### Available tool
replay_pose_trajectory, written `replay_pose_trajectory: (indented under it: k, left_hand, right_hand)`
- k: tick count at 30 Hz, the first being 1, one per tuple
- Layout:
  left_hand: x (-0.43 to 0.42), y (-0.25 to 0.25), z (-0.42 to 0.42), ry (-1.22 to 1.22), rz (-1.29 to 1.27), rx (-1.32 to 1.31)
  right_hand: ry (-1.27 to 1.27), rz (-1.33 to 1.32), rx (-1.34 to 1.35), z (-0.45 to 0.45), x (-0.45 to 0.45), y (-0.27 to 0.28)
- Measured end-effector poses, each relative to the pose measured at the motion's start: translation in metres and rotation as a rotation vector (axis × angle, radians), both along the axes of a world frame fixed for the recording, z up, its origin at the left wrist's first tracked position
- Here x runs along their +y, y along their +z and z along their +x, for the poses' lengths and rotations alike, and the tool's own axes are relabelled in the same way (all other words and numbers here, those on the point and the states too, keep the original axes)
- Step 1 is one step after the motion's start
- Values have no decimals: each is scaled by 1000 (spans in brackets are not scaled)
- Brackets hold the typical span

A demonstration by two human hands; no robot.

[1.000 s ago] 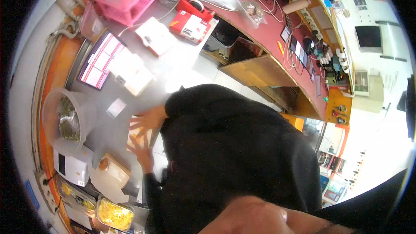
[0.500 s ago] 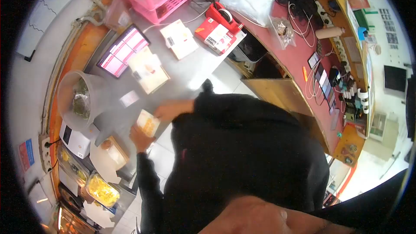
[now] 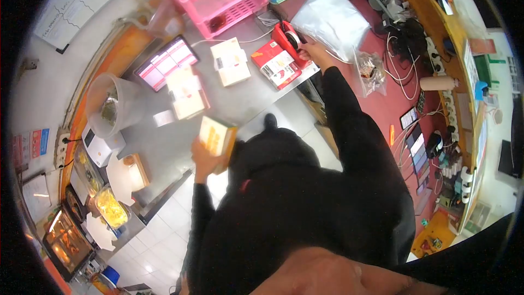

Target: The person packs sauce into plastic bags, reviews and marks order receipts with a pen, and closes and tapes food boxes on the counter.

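Observation:
A small white and yellow box (image 3: 216,137) is gripped in my left hand (image 3: 206,158), tilted, over the front edge of the metal table. My right hand (image 3: 315,54) reaches to the red tape dispenser (image 3: 286,41) at the table's far right corner; its fingers are bent at the tape roll, and what they hold is too small to make out. A red and white box (image 3: 276,64) lies beside the dispenser. Two pale boxes (image 3: 231,61) (image 3: 187,92) lie on the table. Near them is a small white slip (image 3: 162,118).
The metal table (image 3: 158,147) also holds a tablet (image 3: 166,63), a plastic tub (image 3: 112,106), a white device (image 3: 102,146), an open box (image 3: 135,172) and a yellow food tray (image 3: 112,207). Pink baskets (image 3: 224,0) stand behind. Phones and cables lie on the red counter (image 3: 401,90).
My left hand has lifted the box off the table. My right hand has left the box and moved to the tape dispenser. The view has shifted, showing more of the back.

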State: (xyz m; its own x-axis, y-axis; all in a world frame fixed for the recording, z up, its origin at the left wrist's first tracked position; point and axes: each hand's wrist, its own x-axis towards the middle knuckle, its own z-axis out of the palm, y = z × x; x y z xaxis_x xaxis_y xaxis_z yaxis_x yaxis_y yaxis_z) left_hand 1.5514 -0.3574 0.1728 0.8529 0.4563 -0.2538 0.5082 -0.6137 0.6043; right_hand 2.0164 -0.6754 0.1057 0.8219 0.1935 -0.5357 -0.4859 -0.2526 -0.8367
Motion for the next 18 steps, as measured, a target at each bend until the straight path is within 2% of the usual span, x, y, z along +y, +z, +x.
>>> replay_pose_trajectory:
  k: [2,4,7,10,12,14,15,16,18]
  left_hand:
    - [-20,6,15,34,15,-38]
    - [-28,8,22,49,-9,-93]
    - [-38,18,30,54,-64,-131]
    - [-35,12,36,53,-32,-189]
    - [-33,20,32,84,104,-210]
    - [-32,37,28,267,163,-91]
    - [-32,50,29,335,99,-79]
    - [-34,54,29,412,153,-51]
    - [-34,54,30,540,259,1]
  right_hand:
    - [62,-168,-263,-28,-22,14]
    - [99,-13,-6,-56,-48,22]
    - [-57,-36,68,-83,-49,18]
    - [120,-297,-137,-59,-71,-52]
    - [258,-263,18,-80,-82,-52]
    - [443,-244,140,-91,-65,-31]
    - [602,-296,22,-113,-33,-11]
    - [750,-344,-94,-150,11,23]
    - [800,-23,-47,-223,97,78]
